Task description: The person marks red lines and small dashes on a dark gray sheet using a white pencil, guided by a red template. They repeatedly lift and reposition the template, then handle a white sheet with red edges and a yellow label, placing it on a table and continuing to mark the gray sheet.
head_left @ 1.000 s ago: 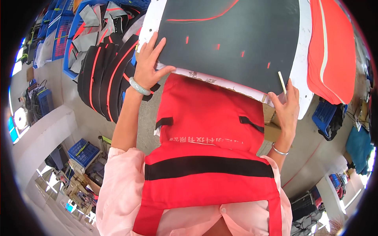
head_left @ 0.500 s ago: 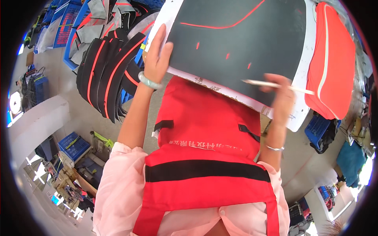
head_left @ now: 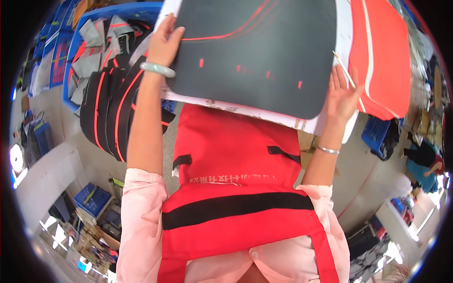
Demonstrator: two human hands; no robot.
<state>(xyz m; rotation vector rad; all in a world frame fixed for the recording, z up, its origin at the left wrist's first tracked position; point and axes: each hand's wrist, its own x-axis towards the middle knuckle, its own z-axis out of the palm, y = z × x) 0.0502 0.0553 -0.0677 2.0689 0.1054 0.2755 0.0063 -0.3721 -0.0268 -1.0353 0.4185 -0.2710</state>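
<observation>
A dark grey panel (head_left: 255,56) with rounded corners lies in front of me on a white board (head_left: 222,104). It shows a red curved line near its far side and several short red marks in a row. My left hand (head_left: 165,42) rests at the panel's left edge, thumb apart from the fingers. At the right edge my right hand (head_left: 343,96) touches the panel with its fingers stretched out. A white pencil (head_left: 349,78) is held across that hand by the thumb, its tip pointing away from me. What lies beneath the panel is mostly hidden.
Red fabric pieces (head_left: 384,56) with a pale edge lie right of the board. To the left, black strips with red lines (head_left: 106,106) hang beside a blue crate (head_left: 71,70) of grey and black pieces. Another blue crate (head_left: 376,133) sits on the floor at right.
My right hand has moved from above the panel's near right part to its right edge. The pencil has turned from pointing left to pointing away. The panel now appears further left and less tilted.
</observation>
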